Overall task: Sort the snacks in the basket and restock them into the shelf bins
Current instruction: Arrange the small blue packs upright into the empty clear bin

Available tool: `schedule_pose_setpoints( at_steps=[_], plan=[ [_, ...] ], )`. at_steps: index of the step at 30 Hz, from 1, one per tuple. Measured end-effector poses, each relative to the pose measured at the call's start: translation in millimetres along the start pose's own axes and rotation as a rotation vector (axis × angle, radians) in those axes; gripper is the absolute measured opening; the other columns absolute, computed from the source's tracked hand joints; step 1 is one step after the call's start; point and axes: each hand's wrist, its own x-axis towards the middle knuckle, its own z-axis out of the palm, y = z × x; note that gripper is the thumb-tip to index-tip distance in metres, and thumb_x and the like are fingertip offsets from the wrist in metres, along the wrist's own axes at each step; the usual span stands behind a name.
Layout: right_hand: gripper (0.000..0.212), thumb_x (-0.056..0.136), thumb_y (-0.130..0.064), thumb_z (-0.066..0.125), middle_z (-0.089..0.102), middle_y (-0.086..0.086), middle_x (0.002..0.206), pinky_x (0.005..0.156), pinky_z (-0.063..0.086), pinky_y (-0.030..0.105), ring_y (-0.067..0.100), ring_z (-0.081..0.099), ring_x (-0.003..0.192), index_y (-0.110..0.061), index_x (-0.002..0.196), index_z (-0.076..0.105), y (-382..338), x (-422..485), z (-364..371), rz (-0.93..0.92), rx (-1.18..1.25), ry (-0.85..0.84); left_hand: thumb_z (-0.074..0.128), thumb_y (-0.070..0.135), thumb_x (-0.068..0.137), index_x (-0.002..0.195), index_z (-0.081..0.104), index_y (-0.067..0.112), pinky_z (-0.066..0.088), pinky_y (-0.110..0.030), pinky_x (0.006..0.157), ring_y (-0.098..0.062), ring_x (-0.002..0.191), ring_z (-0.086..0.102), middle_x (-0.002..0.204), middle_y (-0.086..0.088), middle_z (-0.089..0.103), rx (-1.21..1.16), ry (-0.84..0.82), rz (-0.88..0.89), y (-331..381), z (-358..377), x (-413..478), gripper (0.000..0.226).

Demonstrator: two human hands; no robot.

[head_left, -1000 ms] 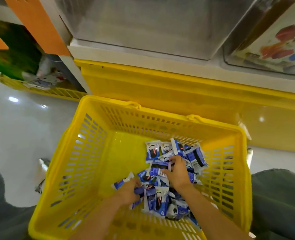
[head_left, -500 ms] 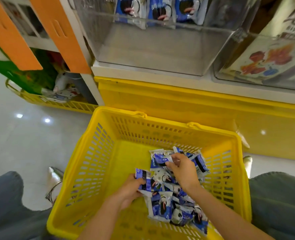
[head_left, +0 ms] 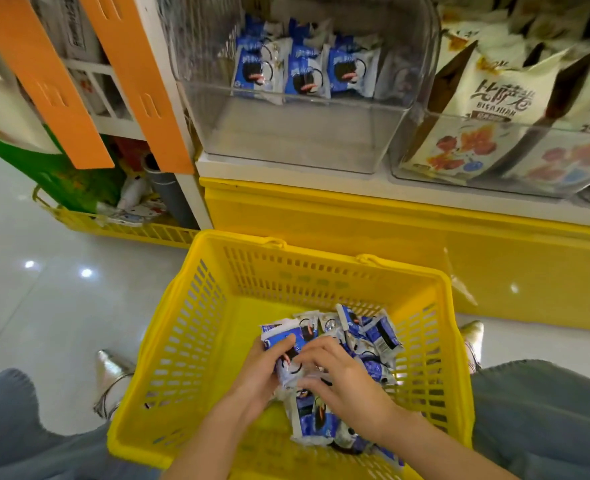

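Observation:
A yellow slotted basket (head_left: 196, 327) stands on the floor between my knees. Several blue-and-white cookie packets (head_left: 378, 336) are heaped in its right half. My left hand (head_left: 264, 372) is closed around a small stack of these packets (head_left: 288, 341) held just above the heap. My right hand (head_left: 342, 379) presses against the same stack from the right, fingers curled over it. Above, a clear shelf bin (head_left: 297, 133) holds three matching cookie packets (head_left: 304, 72) standing at its back.
A second clear bin (head_left: 494, 181) to the right holds cream-coloured snack bags. A yellow cabinet base (head_left: 355, 223) runs under the white shelf. Orange panels (head_left: 141, 77) hang on the left. My knees flank the basket, over glossy white floor.
The view has tilted up, showing the shelf bins. Both hands have come together, gathering packets into one stack lifted slightly off the heap.

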Motion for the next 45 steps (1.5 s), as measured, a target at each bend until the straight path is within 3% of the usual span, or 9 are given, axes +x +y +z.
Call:
schedule_pose_setpoints(
  at_steps=[4,10,14,18,21,25,30,37,45],
  plan=[
    [0.044,0.093,-0.045,0.045,0.037,-0.023,0.117,0.080,0.045,0.010,-0.011,0.047,0.103,-0.033,0.133,0.032,-3,-3,-8,0.310,0.117,0.058,0.066,0.016,0.082,0.116,0.055,0.015,0.054,-0.029,0.067,-0.018,0.090,0.069,0.099,-0.005,0.073,0.049,-0.029,0.082,3,2,-10,0.036],
    [0.041,0.092,-0.041,0.051,0.058,-0.010,0.113,0.074,0.046,0.009,-0.001,0.056,0.098,-0.017,0.125,0.051,-17,8,-12,0.481,0.332,0.049,0.062,0.024,0.087,0.112,0.051,0.030,0.050,-0.014,0.063,-0.001,0.087,0.067,0.099,0.009,0.070,0.279,-0.063,0.331,14,18,-33,0.028],
    [0.020,0.090,-0.032,0.058,0.067,-0.006,0.094,0.065,0.048,0.011,-0.003,0.061,0.077,-0.020,0.104,0.065,-38,16,-33,0.445,0.472,0.055,0.061,0.024,0.087,0.110,0.051,0.031,0.049,-0.012,0.062,0.003,0.081,0.065,0.099,0.007,0.066,0.349,-0.051,0.499,38,26,-48,0.026],
    [0.024,0.088,-0.037,0.060,0.069,-0.005,0.103,0.076,0.046,0.012,0.006,0.063,0.096,-0.020,0.105,0.066,-59,22,-63,0.381,0.400,0.073,0.059,0.029,0.088,0.111,0.053,0.029,0.052,-0.018,0.067,-0.004,0.085,0.066,0.100,0.004,0.066,0.458,-0.130,0.539,71,26,-65,0.023],
    [0.011,0.087,-0.035,0.060,0.068,-0.014,0.090,0.064,0.044,0.005,-0.010,0.061,0.075,-0.028,0.094,0.065,-83,28,-85,0.265,0.330,0.156,0.058,0.026,0.089,0.105,0.053,0.030,0.047,-0.009,0.064,0.008,0.083,0.063,0.096,0.017,0.066,0.536,-0.136,0.620,97,28,-78,0.017],
    [0.004,0.086,-0.035,0.062,0.069,-0.011,0.076,0.056,0.049,0.014,-0.003,0.062,0.063,-0.032,0.085,0.065,-112,40,-106,0.208,0.302,0.312,0.057,0.025,0.090,0.101,0.050,0.028,0.046,-0.007,0.066,0.009,0.080,0.061,0.097,0.012,0.064,0.628,-0.084,0.719,130,40,-93,0.013],
    [0.005,0.087,-0.028,0.064,0.070,-0.005,0.087,0.061,0.055,0.020,0.004,0.066,0.073,-0.027,0.091,0.063,-142,52,-120,0.188,0.239,0.232,0.061,0.026,0.088,0.105,0.045,0.024,0.043,-0.005,0.062,0.005,0.079,0.058,0.094,0.011,0.061,0.749,-0.083,0.805,172,47,-113,0.024],
    [0.030,0.083,-0.035,0.067,0.066,-0.007,0.097,0.056,0.041,0.006,-0.007,0.059,0.072,-0.022,0.109,0.063,-174,94,-166,0.154,-0.053,0.279,0.043,0.025,0.098,0.121,0.044,0.017,0.045,-0.024,0.090,-0.009,0.104,0.058,0.117,0.003,0.059,0.628,-0.152,0.777,217,51,-118,0.024],
    [0.023,0.084,-0.032,0.067,0.068,0.006,0.100,0.075,0.049,0.033,0.014,0.061,0.083,-0.017,0.101,0.063,-179,188,-221,0.075,-0.105,0.518,0.058,0.012,0.090,0.115,0.052,0.019,0.049,-0.008,0.064,-0.003,0.092,0.060,0.108,0.004,0.063,0.332,-0.100,0.755,250,28,-100,0.027]
  ],
)
